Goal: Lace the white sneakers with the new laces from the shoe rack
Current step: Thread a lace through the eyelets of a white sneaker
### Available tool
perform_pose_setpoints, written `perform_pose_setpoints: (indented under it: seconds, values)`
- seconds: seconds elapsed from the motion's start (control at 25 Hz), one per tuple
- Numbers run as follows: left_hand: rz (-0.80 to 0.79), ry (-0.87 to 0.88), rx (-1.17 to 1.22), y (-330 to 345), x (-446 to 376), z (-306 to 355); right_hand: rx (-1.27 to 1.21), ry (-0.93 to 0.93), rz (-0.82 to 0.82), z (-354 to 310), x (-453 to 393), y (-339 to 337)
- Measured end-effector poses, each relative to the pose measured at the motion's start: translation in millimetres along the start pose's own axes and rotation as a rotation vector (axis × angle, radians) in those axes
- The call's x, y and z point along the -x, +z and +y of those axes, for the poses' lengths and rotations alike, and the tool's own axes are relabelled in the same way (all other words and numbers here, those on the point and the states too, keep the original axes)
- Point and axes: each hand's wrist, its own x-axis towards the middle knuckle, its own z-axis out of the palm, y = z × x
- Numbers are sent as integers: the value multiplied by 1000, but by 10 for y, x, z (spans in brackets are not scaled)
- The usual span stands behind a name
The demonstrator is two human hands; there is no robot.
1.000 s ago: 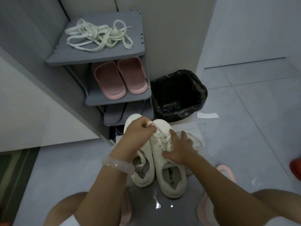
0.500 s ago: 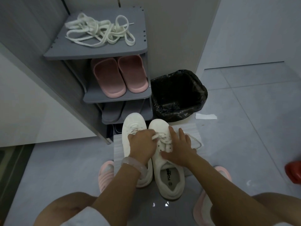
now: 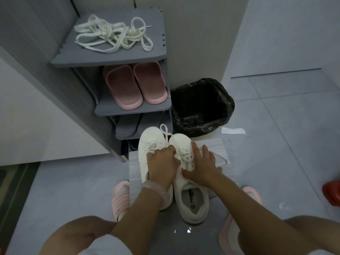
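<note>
Two smooth white sneakers [image 3: 185,181] lie side by side, toes pointing away toward the rack. Left hand [image 3: 161,165] fingers pinch a flat woven lace [image 3: 184,153]; right hand [image 3: 204,166] fingers spread flat beside them.

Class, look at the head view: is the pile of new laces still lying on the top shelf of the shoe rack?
Yes, the new laces lie tangled on the top shelf of the shoe rack.

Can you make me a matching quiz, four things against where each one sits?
1 loose white laces
2 pink slippers
3 black-lined bin
4 white sneakers

A on the floor, right of the rack
B top shelf of the rack
C on the pale mat, under both hands
D second shelf of the rack

Pairs: 1-B, 2-D, 3-A, 4-C
</note>
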Motion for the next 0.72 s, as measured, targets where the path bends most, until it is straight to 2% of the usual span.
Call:
perform_pose_setpoints:
  seconds: [0.12, 0.2, 0.28, 0.36, 0.44, 0.56, 0.6, 0.64, 0.72]
  values:
    - [74, 62, -78, 12, 14, 37, 11, 1, -2, 5, 0, -11]
    - [249, 36, 145, -123, 3, 57, 4, 1, -12, 14, -2, -18]
    - [512, -77, 427, -362, -67, 10, -14, -21, -18, 23, -7, -13]
    - [702, -185, 657, -595, -71, -9, -41, -39, -10, 46, -19, 3]
    - [833, -206, 782, -769, 5, 38, -52, -50, 8, 69, -36, 38]
    - [1059, -153, 848, -1058, 66, 28, -67, -35, -10, 73, -44, 40]
    - [1075, -124, 845, -1155, 50, -17, -60, -37, -21, 69, -46, 30]
    - [1017, -123, 819, -1219, 35, -57, -32, -52, -30, 53, -38, 22]
    - [762, -165, 735, -1209, -9, -121, 58, -121, 17, 13, -33, 23]
